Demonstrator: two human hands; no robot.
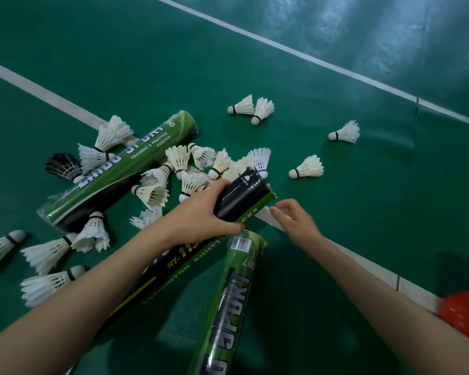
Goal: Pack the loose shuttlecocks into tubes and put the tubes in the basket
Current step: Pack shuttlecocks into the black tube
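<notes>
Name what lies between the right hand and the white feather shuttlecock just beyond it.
Head view: only bare green floor between right hand and white feather shuttlecock.

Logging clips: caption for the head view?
Person's left hand grips black tube over scattered shuttlecocks; right hand open beside it.

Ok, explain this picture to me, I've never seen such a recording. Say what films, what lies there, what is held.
No machine: a person works with two bare hands, filmed by one camera on their head, looking down. The surface is a green court floor with white lines. Loose white shuttlecocks lie scattered on it, plus one black shuttlecock at the left. One green tube lies among them; a second green tube reaches in from the bottom edge. The left hand grips a black-and-green tube near its far end. The right hand hovers beside that end, fingers relaxed, holding nothing. The orange thing at the right may be the basket.
</notes>
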